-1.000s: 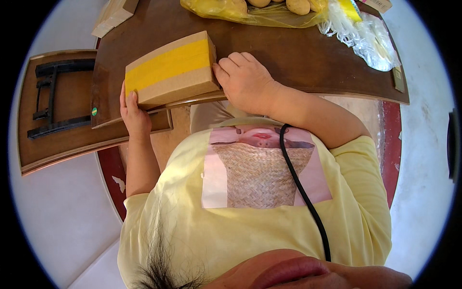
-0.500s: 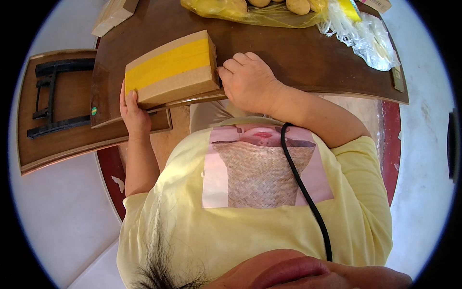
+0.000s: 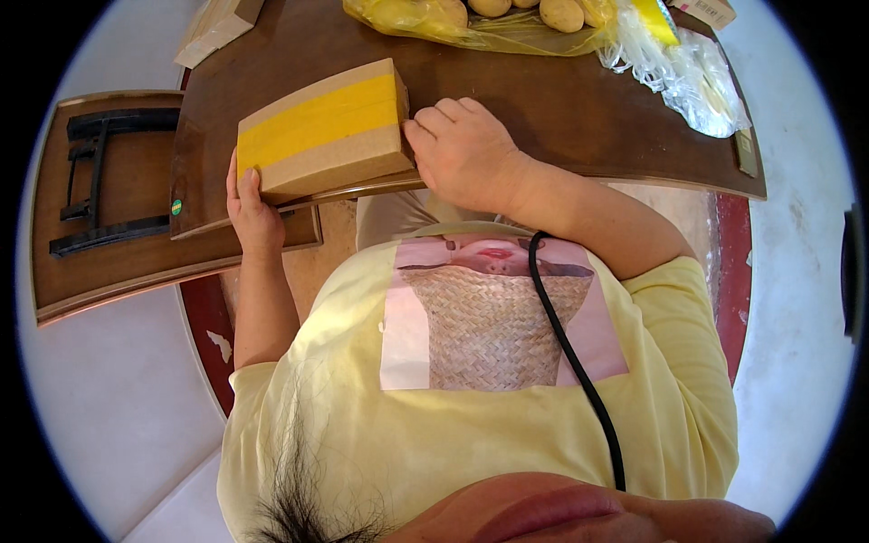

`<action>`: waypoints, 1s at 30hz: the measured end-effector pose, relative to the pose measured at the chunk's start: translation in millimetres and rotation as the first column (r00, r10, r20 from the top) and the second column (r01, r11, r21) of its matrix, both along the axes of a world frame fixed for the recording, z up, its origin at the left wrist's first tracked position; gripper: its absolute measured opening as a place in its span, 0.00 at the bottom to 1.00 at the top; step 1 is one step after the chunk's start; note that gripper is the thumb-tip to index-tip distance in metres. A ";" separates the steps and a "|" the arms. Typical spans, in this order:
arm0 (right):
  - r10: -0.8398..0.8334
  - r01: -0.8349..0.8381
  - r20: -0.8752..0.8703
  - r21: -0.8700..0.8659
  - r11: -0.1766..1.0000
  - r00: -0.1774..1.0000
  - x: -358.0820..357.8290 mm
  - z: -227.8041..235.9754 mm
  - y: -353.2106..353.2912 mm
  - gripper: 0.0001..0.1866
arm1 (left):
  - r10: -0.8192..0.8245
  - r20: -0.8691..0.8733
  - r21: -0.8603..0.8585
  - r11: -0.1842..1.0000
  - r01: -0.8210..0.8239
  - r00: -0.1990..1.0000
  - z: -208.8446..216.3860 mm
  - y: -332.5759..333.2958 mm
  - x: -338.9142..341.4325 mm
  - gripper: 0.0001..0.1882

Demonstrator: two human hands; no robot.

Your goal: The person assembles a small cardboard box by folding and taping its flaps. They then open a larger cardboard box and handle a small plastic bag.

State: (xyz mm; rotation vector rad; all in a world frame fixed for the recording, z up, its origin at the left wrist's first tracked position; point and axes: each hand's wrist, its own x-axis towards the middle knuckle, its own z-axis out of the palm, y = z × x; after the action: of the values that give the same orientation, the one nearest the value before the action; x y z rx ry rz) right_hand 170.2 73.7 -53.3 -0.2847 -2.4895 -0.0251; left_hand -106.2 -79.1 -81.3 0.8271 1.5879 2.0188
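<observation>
I've got my left grip [image 3: 251, 204] wrapped on the near-left corner and my right grip [image 3: 464, 149] curled against the right end of the yellow-banded cardboard box [image 3: 321, 131], sitting at the dark worktop's [image 3: 561, 109] near edge, potatoes bag [image 3: 471, 23] far behind.

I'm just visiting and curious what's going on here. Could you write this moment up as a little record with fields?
Setting: dark brown wooden table
Main thing: cardboard box with a wide yellow tape band, at the table's near edge
Left hand: grips the box's left end
Right hand: fingers pressed against the box's right end
Behind: yellow plastic bag of potatoes, crumpled clear plastic
To the left: folding table lying top down, black legs folded
</observation>
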 end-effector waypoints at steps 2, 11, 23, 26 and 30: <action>0.023 -0.023 0.041 -0.004 1.000 0.999 0.4 0.4 -0.6 0.12 | 0.005 -0.001 -0.003 1.000 -0.005 1.000 0.0 0.5 -0.4 0.26; 0.019 -0.017 -0.037 0.047 0.999 0.999 -0.9 -1.8 -2.3 0.18 | 0.017 0.016 -0.015 1.000 -0.017 1.000 1.3 0.1 1.1 0.26; 0.029 -0.030 0.015 0.068 0.997 0.999 1.3 -5.7 -3.0 0.17 | 0.012 0.013 -0.013 1.000 -0.012 1.000 1.9 1.4 1.2 0.26; 0.015 -0.016 0.059 0.008 1.000 0.998 4.6 -2.9 -1.9 0.17 | 0.003 -0.010 -0.018 1.000 -0.004 1.000 1.5 0.8 1.0 0.27; 0.003 -0.002 -0.005 0.029 1.000 1.000 0.7 -3.6 -1.1 0.19 | -0.005 -0.006 -0.004 1.000 0.005 1.000 3.6 1.1 4.6 0.27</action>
State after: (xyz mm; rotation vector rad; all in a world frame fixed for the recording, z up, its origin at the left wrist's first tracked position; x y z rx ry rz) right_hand 170.9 72.6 -56.8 -0.2692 -2.4822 -0.0589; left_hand -101.5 -77.9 -77.7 0.8365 1.5906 2.0110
